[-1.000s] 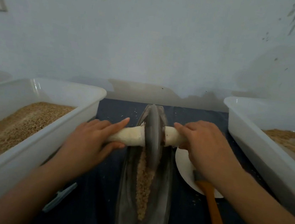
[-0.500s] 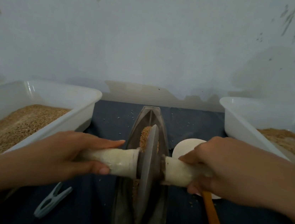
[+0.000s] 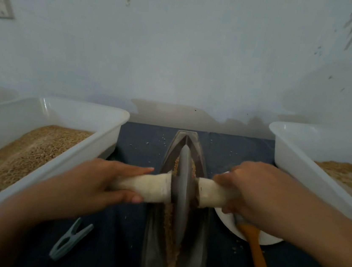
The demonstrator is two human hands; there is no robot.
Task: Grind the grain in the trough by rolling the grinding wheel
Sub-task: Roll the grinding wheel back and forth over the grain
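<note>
The long, boat-shaped grey trough [image 3: 199, 236] looks like dull metal, a bit rough and scuffed. The round grey grinding wheel [image 3: 181, 191] in it is metal too, smoother, with a soft shine. Its pale cream handle [image 3: 142, 185] looks matt, maybe cloth-wrapped; hard to tell. The brown grain [image 3: 170, 250] is bumpy and crumbly. The two big white tubs, left [image 3: 59, 172] and right [image 3: 300, 162], are smooth, shiny plastic. The dark blue table cover [image 3: 117, 243] looks like matt cloth. The orange spoon handle [image 3: 259, 261] seems smooth wood. The small grey-green peg [image 3: 69, 241] is matt plastic. The white plate [image 3: 268, 239] is smooth.
</note>
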